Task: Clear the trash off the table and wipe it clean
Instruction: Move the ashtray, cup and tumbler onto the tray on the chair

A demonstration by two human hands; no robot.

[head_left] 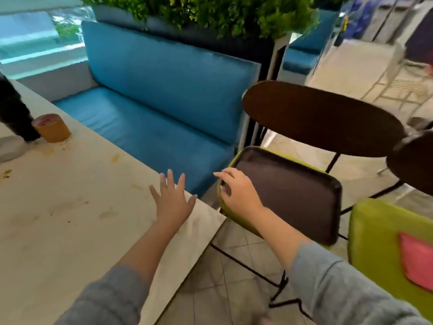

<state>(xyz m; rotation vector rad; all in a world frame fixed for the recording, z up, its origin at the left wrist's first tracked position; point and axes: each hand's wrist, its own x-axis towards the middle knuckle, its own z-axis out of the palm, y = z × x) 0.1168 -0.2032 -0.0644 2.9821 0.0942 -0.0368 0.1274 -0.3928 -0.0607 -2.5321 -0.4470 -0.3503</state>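
The pale table [58,249] carries brownish stains [68,206] and crumbs. At its far left a brown paper cup [52,129] stands upright. My left hand [172,200] hovers over the table's right corner with fingers spread, holding nothing. A dark tray [290,195] lies bare on a green chair seat [234,221] beside the table. My right hand [239,193] grips the tray's near left corner, fingers curled over the rim and thumb at the edge. A pink cloth [417,261] lies on a second green chair [375,233] at the right.
Someone's dark sleeve [14,109] reaches onto the table beside the cup. A blue bench [152,118] runs along the table's far side, with a planter of greenery [210,17] behind it. The chair's dark backrest [323,118] rises beyond the tray. Tiled floor [222,277] lies between table and chairs.
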